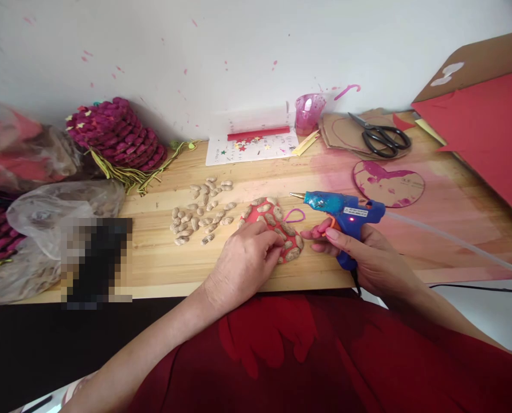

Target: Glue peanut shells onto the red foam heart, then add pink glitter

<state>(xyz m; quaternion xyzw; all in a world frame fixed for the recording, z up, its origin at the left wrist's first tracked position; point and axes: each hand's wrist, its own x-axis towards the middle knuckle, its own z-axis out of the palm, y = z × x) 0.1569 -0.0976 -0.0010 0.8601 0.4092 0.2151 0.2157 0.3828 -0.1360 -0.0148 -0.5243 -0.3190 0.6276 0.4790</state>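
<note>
My right hand (359, 246) grips a blue hot glue gun (342, 206) by its handle. The gun's red light is lit, its metal nozzle points left, and a long clear glue stick (449, 241) trails from its back. My left hand (249, 258) bends over a red cut-out (250, 216) covered with peanuts, its fingers pinched together at the surface. What those fingers hold, if anything, is hidden. A pink loop (296, 215) sticks out at the cut-out's upper right edge. Several loose peanuts (204, 209) lie on the wooden table left of the cut-out.
Black scissors (385, 137) rest on cardboard at the back right, behind a paint-stained cardboard heart (389, 183). A pink-stained cup (309, 113) and a paper with star sequins (251, 152) stand by the wall. Purple peanut bundles (122, 135) and plastic bags (66, 206) crowd the left.
</note>
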